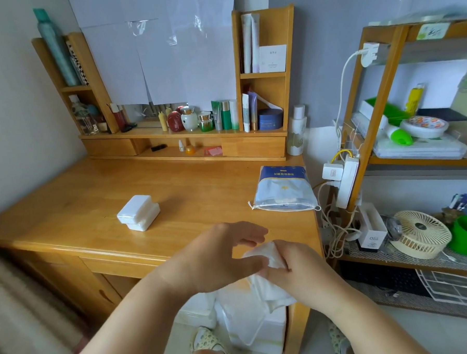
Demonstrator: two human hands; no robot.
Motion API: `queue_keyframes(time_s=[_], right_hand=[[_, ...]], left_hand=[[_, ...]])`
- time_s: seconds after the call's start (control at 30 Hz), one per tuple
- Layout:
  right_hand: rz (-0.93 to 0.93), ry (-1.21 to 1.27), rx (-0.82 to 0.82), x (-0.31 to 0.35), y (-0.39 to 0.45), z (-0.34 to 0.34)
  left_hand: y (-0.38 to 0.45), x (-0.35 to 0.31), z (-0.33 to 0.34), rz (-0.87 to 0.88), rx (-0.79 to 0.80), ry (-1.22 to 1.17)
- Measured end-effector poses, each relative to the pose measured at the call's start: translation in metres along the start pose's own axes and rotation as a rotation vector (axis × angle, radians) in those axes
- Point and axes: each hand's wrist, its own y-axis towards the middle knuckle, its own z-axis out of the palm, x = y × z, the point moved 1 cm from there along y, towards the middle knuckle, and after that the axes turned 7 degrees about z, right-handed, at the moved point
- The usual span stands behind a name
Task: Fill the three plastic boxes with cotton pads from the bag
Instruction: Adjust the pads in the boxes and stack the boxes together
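Two white plastic boxes [138,213] with lids on lie stacked on the wooden desk [92,195], left of centre. A blue and clear bag of cotton pads [284,190] lies flat near the desk's right edge. At the desk's front right corner both hands meet on a white crumpled bag [263,294], which hangs down below them. My right hand [299,270] grips its bunched top. My left hand [220,258] pinches the same top, thumb underneath and bent fingers above. What is inside the white bag is hidden.
A shelf unit [187,141] with bottles and jars lines the back of the desk. To the right stands a wooden rack [361,154] with a power strip, cables, a fan [422,234] and a green tub. White boxes [265,335] sit on the floor under my hands.
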Motion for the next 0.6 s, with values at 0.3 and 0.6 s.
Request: queue_keyframes(time_s=[0.3,0.6], right_hand=[[-0.047,-0.017,-0.042,0.010,-0.003,0.003],[0.052,-0.019,-0.006,0.003,-0.002,0.010]], left_hand=[[0.003,-0.006,0.011,0.020,-0.142,0.010],[0.006,-0.013,0.018,0.060,-0.121,0.275]])
